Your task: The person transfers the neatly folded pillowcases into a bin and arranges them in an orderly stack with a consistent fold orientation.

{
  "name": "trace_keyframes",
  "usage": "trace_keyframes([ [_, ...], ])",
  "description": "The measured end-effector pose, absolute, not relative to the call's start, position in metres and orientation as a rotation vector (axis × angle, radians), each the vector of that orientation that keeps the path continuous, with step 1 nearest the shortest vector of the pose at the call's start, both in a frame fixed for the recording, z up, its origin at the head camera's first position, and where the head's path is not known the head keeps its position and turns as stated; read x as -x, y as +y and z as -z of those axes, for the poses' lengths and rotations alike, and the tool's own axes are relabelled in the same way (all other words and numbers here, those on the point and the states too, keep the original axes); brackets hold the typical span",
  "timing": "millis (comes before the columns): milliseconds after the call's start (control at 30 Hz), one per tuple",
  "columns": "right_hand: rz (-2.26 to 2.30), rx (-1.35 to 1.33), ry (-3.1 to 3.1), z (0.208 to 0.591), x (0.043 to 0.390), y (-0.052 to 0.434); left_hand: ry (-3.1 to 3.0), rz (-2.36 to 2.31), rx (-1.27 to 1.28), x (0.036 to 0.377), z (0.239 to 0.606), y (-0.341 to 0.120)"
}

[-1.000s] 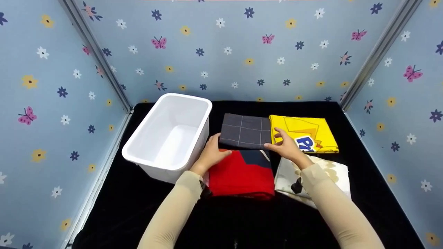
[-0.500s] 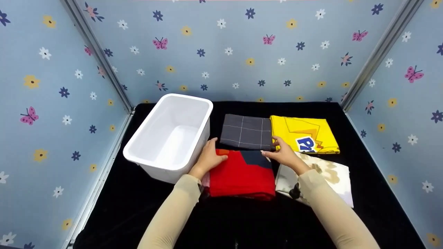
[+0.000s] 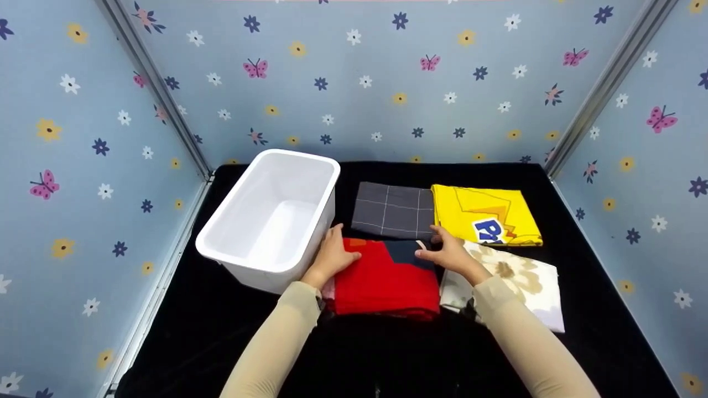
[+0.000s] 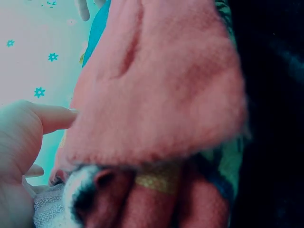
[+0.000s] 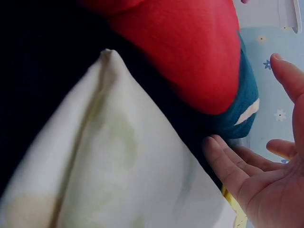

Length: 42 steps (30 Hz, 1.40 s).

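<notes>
Head view high, looking down and forward, wrist views very close, all sharing red garment point(image 3: 385, 276).

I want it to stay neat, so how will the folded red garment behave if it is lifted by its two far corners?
The red garment is soft folded cloth, so it will likely sag and unfold. It looks light, so the left hand and right hand at its far corners should lift it easily. On the black cloth it probably drags rather than slides.

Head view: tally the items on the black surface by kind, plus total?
Folded cloths: 4, namely grey checked cloth, yellow cloth, red cloth, cream patterned cloth
White bins: 1, the white bin
Total: 5
</notes>
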State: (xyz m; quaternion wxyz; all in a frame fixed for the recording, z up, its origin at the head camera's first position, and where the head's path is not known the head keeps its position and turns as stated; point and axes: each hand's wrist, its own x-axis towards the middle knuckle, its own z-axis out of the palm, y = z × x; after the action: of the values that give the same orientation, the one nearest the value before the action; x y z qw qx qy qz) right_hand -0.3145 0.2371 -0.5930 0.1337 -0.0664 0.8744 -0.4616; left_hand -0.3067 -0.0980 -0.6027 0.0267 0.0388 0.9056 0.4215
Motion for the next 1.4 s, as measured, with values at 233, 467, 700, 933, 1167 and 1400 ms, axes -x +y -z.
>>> trace_keyframes([
  [233, 1.346, 0.182, 2.534, 0.598, 0.313, 0.234, 2.789, -1.268, -0.044, 0.305, 0.603, -0.097],
  [467, 1.315, 0.213, 2.571, 0.6, 0.31, 0.231, 2.823, -1.216, -0.03, 0.305, 0.603, -0.095],
  [700, 1.355, 0.164, 2.567, 0.604, 0.31, 0.23, 2.825, -1.302, 0.01, 0.304, 0.604, -0.094],
  [933, 1.471, 0.084, 2.496, 0.604, 0.31, 0.23, 2.798, -1.449, 0.06, 0.305, 0.605, -0.094],
  [1167, 1.556, 0.021, 2.406, 0.605, 0.307, 0.23, 2.716, -1.584, 0.116, 0.302, 0.599, -0.098],
  [1400, 1.592, -0.004, 2.323, 0.606, 0.303, 0.23, 2.587, -1.724, 0.155, 0.298, 0.591, -0.097],
])
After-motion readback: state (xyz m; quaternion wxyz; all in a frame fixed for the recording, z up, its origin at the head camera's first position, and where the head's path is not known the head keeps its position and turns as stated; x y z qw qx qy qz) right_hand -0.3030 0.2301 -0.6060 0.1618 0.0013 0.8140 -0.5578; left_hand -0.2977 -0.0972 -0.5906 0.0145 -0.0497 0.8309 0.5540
